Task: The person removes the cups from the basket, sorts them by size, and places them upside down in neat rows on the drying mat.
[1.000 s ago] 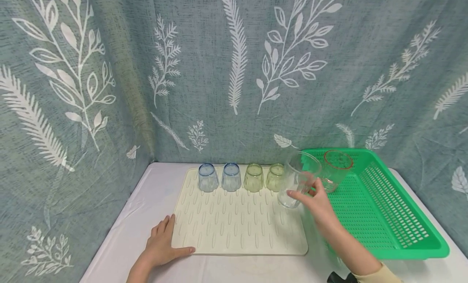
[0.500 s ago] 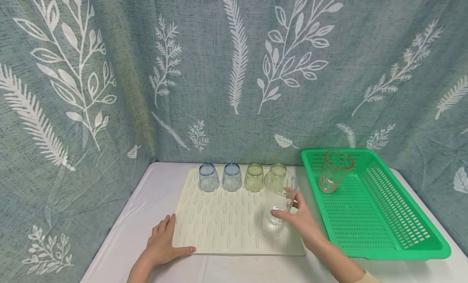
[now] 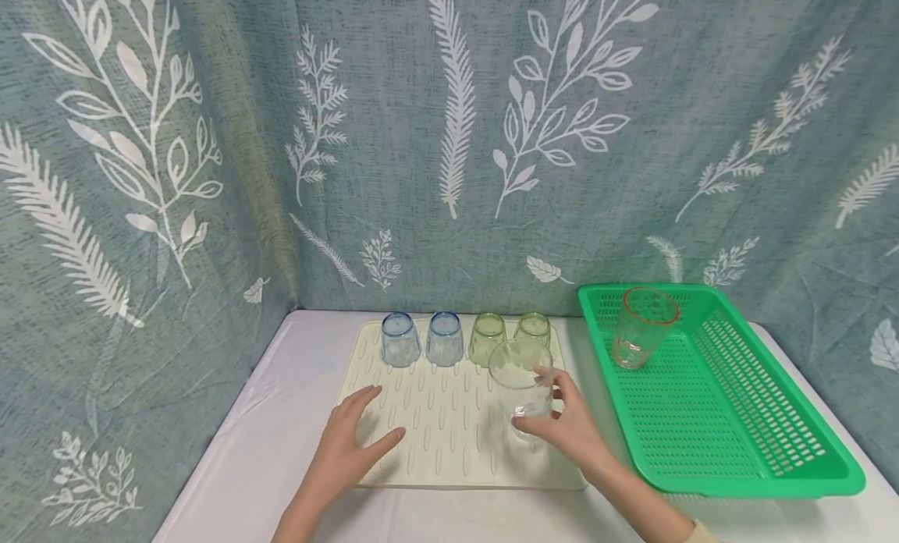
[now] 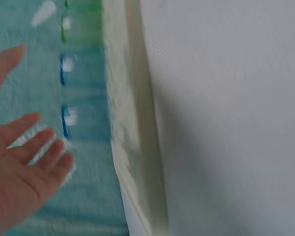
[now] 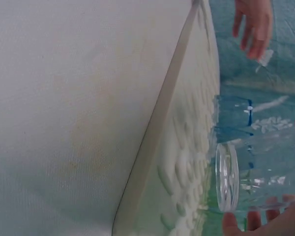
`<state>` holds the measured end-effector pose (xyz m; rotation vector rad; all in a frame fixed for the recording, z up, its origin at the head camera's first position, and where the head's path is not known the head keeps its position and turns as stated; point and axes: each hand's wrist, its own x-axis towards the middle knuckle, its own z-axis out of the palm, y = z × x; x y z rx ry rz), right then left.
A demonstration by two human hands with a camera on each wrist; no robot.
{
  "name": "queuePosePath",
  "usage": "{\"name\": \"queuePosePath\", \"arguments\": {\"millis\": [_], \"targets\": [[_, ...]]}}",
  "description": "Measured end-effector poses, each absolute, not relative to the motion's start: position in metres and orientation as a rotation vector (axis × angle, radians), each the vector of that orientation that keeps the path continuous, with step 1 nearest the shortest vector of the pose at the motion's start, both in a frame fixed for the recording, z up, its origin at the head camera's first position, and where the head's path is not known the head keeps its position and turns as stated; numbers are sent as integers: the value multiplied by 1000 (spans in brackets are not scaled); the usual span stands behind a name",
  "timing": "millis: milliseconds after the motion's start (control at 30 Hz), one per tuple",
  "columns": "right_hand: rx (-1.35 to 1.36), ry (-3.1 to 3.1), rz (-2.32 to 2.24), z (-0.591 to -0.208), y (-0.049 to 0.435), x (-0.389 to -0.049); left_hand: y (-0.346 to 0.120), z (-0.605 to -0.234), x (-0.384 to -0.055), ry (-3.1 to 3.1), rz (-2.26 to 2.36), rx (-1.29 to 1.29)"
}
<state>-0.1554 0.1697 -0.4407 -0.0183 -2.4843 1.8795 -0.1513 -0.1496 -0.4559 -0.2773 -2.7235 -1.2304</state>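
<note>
My right hand [image 3: 565, 422] grips a clear drinking glass [image 3: 521, 375], upright with its mouth up, over the right part of the cream drying mat [image 3: 435, 449]. In the right wrist view the thick base of this glass [image 5: 227, 177] shows above the ridged mat. My left hand [image 3: 351, 441] is raised over the mat's left side, fingers spread, with nothing in it. Along the mat's back edge stand two blue glasses [image 3: 400, 342] and two green glasses [image 3: 488, 342], all upside down. The clear glass partly overlaps the green ones in the head view.
To the right of the mat sits a green plastic basket [image 3: 744, 480]. Inside its back left corner, a red-rimmed glass [image 3: 642, 332] leans. A white cloth [image 3: 274, 402] covers the table, and a patterned curtain [image 3: 393, 137] hangs behind it.
My right hand has carried the clear glass leftward and nearer, from beside the basket to over the mat. My left hand has lifted off the mat's left edge and moved right.
</note>
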Motion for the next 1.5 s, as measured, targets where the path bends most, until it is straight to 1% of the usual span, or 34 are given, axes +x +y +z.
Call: {"name": "queuePosePath", "arguments": {"millis": [267,433,667,1033,1300,1500], "targets": [[183,-2623,1479,-444,167,-158,-108,-449,-145,-2499,-1813,-301],[326,-2665,1279,-443,163,-158,-93,-447,-144,-2402,-2027,-346],[501,-2660,1132,-442,157,-153,-83,-443,-143,-2393,-2090,-414],[721,-2628,912,-442,150,-148,-77,-443,-144,-2464,-2073,-417],[764,-2607,870,-443,152,-147,-76,-444,-144,-2378,-2146,-364],[729,-2611,1063,-439,155,-148,-79,-448,-144,-2271,-2281,-292]]}}
